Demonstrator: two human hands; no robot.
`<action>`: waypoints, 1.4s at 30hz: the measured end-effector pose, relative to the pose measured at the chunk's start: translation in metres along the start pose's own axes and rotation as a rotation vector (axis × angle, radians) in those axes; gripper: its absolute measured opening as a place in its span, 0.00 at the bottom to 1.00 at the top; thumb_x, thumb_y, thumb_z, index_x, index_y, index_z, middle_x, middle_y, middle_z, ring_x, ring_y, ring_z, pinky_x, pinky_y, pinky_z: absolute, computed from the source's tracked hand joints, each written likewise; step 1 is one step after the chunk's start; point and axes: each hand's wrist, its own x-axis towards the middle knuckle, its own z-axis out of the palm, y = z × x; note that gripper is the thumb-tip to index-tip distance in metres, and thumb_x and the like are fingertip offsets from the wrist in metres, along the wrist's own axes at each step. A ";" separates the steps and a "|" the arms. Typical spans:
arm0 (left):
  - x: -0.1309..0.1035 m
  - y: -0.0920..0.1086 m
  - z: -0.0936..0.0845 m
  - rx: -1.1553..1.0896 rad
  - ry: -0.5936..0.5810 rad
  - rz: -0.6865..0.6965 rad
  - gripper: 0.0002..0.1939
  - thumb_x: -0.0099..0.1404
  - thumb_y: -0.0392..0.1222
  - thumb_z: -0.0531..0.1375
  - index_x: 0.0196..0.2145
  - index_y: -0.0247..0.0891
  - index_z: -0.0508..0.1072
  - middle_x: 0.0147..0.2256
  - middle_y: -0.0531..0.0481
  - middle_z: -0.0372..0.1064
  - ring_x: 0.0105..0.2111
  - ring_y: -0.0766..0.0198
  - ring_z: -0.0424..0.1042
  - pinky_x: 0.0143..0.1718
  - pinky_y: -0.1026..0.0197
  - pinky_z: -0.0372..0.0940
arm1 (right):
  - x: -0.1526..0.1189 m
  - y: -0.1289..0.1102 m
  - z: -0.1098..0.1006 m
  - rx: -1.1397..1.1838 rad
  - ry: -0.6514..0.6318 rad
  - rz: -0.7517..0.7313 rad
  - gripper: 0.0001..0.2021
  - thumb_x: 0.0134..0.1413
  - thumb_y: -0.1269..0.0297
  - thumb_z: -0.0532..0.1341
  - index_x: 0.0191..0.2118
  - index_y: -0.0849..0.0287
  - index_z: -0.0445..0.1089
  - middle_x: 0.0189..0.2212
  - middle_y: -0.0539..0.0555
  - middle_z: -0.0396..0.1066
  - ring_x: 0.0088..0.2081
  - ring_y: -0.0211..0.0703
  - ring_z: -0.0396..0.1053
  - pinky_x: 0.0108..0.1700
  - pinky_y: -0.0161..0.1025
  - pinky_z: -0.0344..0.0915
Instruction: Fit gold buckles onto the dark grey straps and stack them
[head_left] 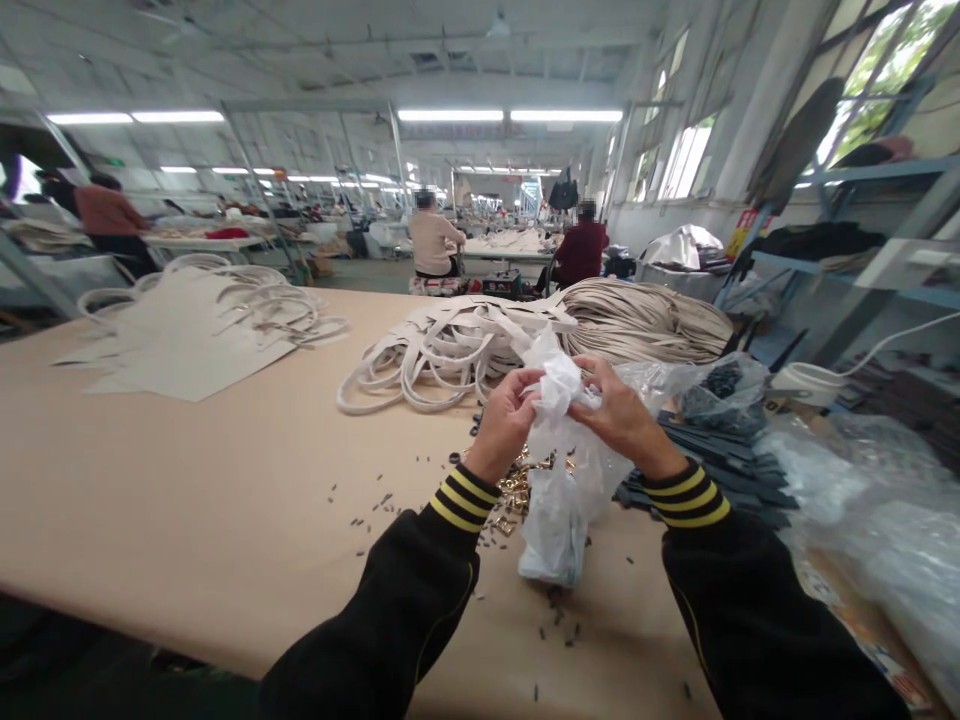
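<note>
Both my hands grip a crumpled white plastic bag (553, 540) above the table. My left hand (506, 425) pinches its gathered neck from the left, fingers bent around the thin plastic. From the right, my right hand (619, 415) holds the same bunched part. The bag's lower end hangs down and looks filled, though its contents are hidden. Behind and left of it lies a pile of gold-coloured metal fittings (514, 490). Small dark pieces (384, 500) are scattered over the brown tabletop (247, 500).
Beige straps with loops (457, 350) are heaped ahead, beside a bundle of long beige strips (645, 315). Flat beige panels (202, 340) lie at the left. Dark strips (720, 465) and clear plastic bags (862, 490) crowd the right side. Two people (433, 240) sit further back.
</note>
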 end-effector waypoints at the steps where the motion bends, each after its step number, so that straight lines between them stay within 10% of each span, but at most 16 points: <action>1: -0.008 -0.004 -0.002 0.057 0.041 -0.014 0.15 0.57 0.44 0.55 0.41 0.35 0.62 0.35 0.48 0.66 0.31 0.66 0.66 0.30 0.65 0.62 | -0.003 0.004 -0.006 -0.017 0.037 0.020 0.19 0.46 0.59 0.60 0.44 0.60 0.61 0.33 0.53 0.67 0.34 0.45 0.65 0.36 0.38 0.61; 4: -0.042 -0.028 -0.008 0.385 0.076 -0.151 0.17 0.57 0.49 0.53 0.40 0.34 0.62 0.35 0.46 0.65 0.32 0.63 0.66 0.32 0.62 0.62 | -0.013 0.017 -0.028 -0.011 0.176 0.128 0.12 0.50 0.56 0.56 0.34 0.60 0.67 0.29 0.52 0.68 0.30 0.43 0.64 0.33 0.37 0.61; 10: -0.091 -0.082 0.005 0.787 -0.232 -0.326 0.09 0.55 0.44 0.55 0.28 0.34 0.65 0.25 0.50 0.63 0.28 0.63 0.63 0.30 0.62 0.57 | -0.034 0.029 -0.066 0.126 0.307 0.303 0.16 0.47 0.52 0.58 0.36 0.59 0.68 0.29 0.51 0.68 0.28 0.42 0.64 0.27 0.35 0.61; 18: -0.015 -0.046 -0.004 0.618 -0.079 -0.084 0.09 0.58 0.41 0.50 0.25 0.34 0.64 0.23 0.55 0.59 0.26 0.68 0.59 0.28 0.66 0.55 | -0.042 0.031 -0.082 -0.139 0.145 0.217 0.13 0.49 0.55 0.56 0.34 0.60 0.68 0.27 0.51 0.67 0.29 0.42 0.64 0.31 0.35 0.59; 26: 0.012 -0.019 0.007 0.745 -0.323 0.165 0.08 0.60 0.39 0.51 0.26 0.36 0.66 0.23 0.54 0.61 0.27 0.67 0.61 0.31 0.66 0.57 | -0.008 0.032 -0.006 -0.131 -0.464 -0.071 0.27 0.42 0.67 0.62 0.51 0.58 0.58 0.30 0.52 0.69 0.32 0.42 0.67 0.36 0.36 0.60; 30: 0.006 -0.025 0.001 0.734 -0.202 0.117 0.08 0.59 0.43 0.53 0.29 0.35 0.66 0.26 0.52 0.62 0.29 0.65 0.62 0.32 0.65 0.58 | 0.003 0.037 0.011 -0.198 -0.384 -0.093 0.04 0.48 0.70 0.57 0.29 0.61 0.69 0.25 0.53 0.70 0.30 0.42 0.66 0.32 0.33 0.57; 42: -0.020 -0.087 -0.035 0.904 -0.153 -0.074 0.04 0.54 0.33 0.52 0.29 0.36 0.65 0.23 0.56 0.60 0.22 0.70 0.58 0.25 0.67 0.54 | 0.022 0.026 -0.029 0.168 -0.088 0.118 0.15 0.46 0.54 0.58 0.21 0.62 0.66 0.19 0.48 0.63 0.22 0.35 0.58 0.24 0.31 0.54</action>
